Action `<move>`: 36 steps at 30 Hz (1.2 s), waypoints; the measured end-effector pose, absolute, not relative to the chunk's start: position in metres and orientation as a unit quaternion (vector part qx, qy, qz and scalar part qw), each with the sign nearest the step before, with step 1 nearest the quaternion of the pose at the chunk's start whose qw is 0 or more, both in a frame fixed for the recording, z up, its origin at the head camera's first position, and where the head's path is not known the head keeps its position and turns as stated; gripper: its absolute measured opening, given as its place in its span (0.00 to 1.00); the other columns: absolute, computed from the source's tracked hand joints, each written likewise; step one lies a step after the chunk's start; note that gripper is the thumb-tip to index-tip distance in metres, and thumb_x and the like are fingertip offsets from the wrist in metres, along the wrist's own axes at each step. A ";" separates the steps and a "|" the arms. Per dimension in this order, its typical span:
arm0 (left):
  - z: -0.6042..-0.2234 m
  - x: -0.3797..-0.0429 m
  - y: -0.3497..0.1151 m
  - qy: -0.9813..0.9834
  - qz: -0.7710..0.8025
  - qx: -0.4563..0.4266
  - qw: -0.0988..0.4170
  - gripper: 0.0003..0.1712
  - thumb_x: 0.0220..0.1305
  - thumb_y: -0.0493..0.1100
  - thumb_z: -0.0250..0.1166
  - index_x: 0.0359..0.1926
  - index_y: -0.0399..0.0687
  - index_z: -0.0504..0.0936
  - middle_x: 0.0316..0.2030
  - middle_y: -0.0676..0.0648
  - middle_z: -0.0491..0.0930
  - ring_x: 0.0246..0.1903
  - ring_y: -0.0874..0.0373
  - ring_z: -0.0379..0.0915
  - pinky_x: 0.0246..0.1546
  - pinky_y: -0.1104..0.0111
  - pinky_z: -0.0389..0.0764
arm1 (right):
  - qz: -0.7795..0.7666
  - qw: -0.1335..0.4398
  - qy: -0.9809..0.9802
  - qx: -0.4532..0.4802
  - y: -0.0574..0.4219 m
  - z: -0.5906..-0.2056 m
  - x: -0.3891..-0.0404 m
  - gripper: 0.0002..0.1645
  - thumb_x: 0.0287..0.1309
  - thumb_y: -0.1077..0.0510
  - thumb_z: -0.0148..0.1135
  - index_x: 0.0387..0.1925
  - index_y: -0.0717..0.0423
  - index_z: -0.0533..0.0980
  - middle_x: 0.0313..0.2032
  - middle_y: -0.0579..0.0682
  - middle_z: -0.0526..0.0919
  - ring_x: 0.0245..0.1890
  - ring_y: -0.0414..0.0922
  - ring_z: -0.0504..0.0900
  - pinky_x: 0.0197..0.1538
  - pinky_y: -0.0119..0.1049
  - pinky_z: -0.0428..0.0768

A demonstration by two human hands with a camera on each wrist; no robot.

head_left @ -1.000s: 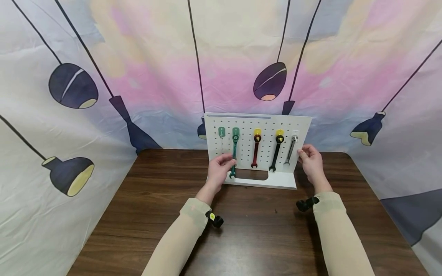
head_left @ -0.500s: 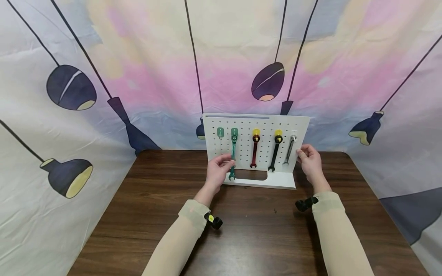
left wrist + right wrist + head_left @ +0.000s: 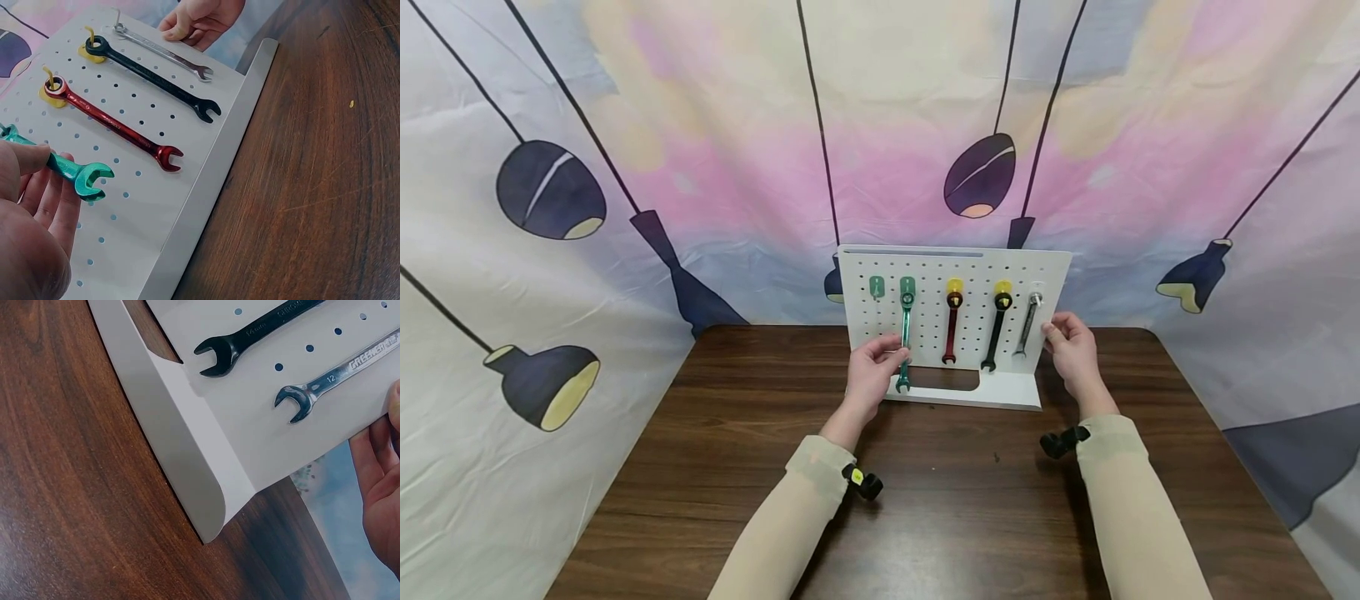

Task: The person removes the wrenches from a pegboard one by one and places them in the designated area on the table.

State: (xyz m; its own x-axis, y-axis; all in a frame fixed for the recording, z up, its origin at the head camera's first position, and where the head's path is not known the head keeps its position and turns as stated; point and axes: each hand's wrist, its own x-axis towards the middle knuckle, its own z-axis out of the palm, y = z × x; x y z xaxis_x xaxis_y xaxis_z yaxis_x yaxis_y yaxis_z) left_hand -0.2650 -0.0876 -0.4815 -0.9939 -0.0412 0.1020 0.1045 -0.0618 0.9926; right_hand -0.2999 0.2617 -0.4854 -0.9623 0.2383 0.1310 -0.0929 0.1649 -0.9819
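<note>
My left hand (image 3: 867,377) pinches the shank of a green combination wrench (image 3: 906,325) between thumb and fingers. The wrench's ring end is at the second hook from the left, its open end pointing down. Behind it stands a white pegboard (image 3: 977,325) on the table; my right hand (image 3: 1075,352) pinches that board's right edge. On the board also hang a red wrench (image 3: 112,122), a black wrench (image 3: 153,78) and a silver wrench (image 3: 337,378). In the left wrist view, my palm and fingers hide part of the green wrench's shank.
A green-backed hook (image 3: 877,287) at the board's far left holds nothing. The board's base has a cut-out slot (image 3: 947,380) and a white front lip (image 3: 215,181). Brown wooden table (image 3: 970,517) extends in front; a printed cloth (image 3: 880,150) hangs behind.
The head view has shifted slightly. Both hands keep their holds, left on the green wrench and right on the pegboard edge; the wrench shows hardly any movement.
</note>
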 end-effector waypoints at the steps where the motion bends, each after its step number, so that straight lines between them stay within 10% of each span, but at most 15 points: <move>1: -0.481 -0.265 -0.088 -0.683 -0.728 -0.023 0.050 0.13 0.71 0.33 0.72 0.54 0.38 0.88 0.46 0.45 0.87 0.40 0.60 0.85 0.46 0.65 0.89 | 0.644 0.129 -0.752 -0.047 0.262 -0.485 -0.300 0.17 0.81 0.56 0.58 0.54 0.68 0.72 0.34 0.40 0.74 0.41 0.35 0.77 0.68 0.56 0.78; 15: -0.480 -0.262 -0.089 -0.687 -0.724 -0.029 0.050 0.12 0.71 0.34 0.72 0.53 0.37 0.88 0.45 0.45 0.87 0.41 0.58 0.86 0.47 0.64 0.88 | 0.641 0.132 -0.754 -0.049 0.260 -0.486 -0.300 0.10 0.81 0.57 0.59 0.49 0.62 0.75 0.34 0.39 0.75 0.41 0.34 0.77 0.52 0.28 0.81; 23: -0.481 -0.261 -0.090 -0.688 -0.723 -0.031 0.051 0.13 0.71 0.34 0.72 0.54 0.36 0.88 0.45 0.46 0.87 0.42 0.54 0.87 0.47 0.64 0.89 | 0.640 0.128 -0.756 -0.052 0.260 -0.486 -0.301 0.15 0.80 0.55 0.58 0.52 0.65 0.73 0.34 0.39 0.75 0.41 0.34 0.77 0.63 0.45 0.81; 30: -0.482 -0.260 -0.091 -0.683 -0.729 -0.031 0.041 0.13 0.71 0.34 0.72 0.55 0.36 0.88 0.46 0.45 0.87 0.39 0.59 0.87 0.46 0.66 0.88 | 0.632 0.128 -0.762 -0.056 0.259 -0.487 -0.300 0.15 0.81 0.54 0.58 0.53 0.64 0.74 0.36 0.40 0.75 0.42 0.35 0.77 0.57 0.34 0.82; 36: -0.479 -0.258 -0.092 -0.678 -0.733 -0.040 0.033 0.13 0.72 0.35 0.71 0.55 0.37 0.88 0.46 0.44 0.87 0.40 0.58 0.87 0.48 0.64 0.89 | 0.633 0.127 -0.761 -0.059 0.260 -0.485 -0.299 0.15 0.80 0.54 0.58 0.53 0.64 0.74 0.36 0.39 0.76 0.42 0.34 0.78 0.63 0.43 0.82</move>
